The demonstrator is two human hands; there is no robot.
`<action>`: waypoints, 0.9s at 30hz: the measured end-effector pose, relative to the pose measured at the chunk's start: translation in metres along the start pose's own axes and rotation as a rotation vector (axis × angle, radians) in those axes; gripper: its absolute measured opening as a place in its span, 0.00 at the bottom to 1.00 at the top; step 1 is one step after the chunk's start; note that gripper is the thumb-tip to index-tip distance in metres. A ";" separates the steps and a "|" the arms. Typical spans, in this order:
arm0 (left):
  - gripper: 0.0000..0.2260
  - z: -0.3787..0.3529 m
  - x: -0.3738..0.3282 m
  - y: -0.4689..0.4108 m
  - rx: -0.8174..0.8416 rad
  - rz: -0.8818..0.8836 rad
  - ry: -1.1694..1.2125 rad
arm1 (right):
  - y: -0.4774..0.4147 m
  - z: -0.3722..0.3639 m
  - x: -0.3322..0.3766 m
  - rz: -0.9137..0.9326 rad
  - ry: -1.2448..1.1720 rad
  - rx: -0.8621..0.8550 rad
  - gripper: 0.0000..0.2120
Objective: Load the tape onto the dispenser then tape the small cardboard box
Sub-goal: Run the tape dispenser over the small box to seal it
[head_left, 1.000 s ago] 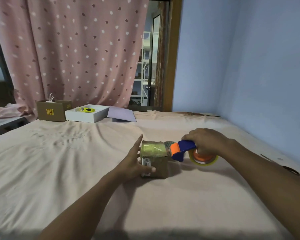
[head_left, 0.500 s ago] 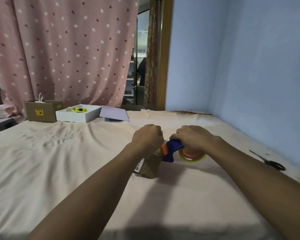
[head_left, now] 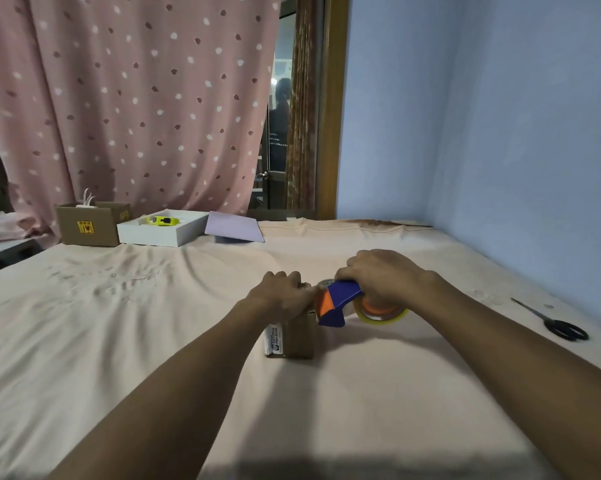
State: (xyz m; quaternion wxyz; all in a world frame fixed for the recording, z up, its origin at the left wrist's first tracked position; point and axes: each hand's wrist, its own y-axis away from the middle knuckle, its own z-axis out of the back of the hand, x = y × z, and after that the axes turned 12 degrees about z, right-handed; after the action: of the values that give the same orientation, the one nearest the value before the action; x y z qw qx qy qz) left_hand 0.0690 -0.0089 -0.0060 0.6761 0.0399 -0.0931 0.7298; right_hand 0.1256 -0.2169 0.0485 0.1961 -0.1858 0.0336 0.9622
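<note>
My left hand (head_left: 281,295) is clenched into a fist, pressing down on top of the small cardboard box (head_left: 293,337), which stands on the sheet-covered bed (head_left: 153,341) in front of me. My right hand (head_left: 378,278) grips the blue and orange tape dispenser (head_left: 337,301), its front end touching the box's top right edge, with the tape roll (head_left: 382,311) loaded behind. Scissors (head_left: 555,323) lie well apart on the right. A brown box (head_left: 89,225) and a white box (head_left: 162,232) sit far back by the curtain (head_left: 136,98).

Small brown cardboard box (head_left: 297,336) upright, blue-orange tape dispenser (head_left: 340,301) touching
</note>
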 end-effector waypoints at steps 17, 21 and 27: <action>0.21 0.004 -0.005 -0.003 0.018 0.111 0.061 | -0.031 0.056 0.029 -0.046 0.261 0.283 0.13; 0.20 0.011 -0.009 0.003 0.022 0.099 0.050 | -0.029 0.057 0.033 -0.070 0.238 0.306 0.12; 0.13 0.017 -0.008 0.015 0.063 0.168 0.144 | -0.034 0.071 0.048 -0.045 0.335 0.342 0.18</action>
State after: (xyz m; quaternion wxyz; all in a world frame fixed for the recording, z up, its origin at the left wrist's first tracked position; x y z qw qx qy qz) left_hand 0.0541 -0.0211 0.0083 0.6160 0.0006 -0.0243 0.7874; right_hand 0.0737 -0.1580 0.0968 0.2378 -0.3078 0.2242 0.8936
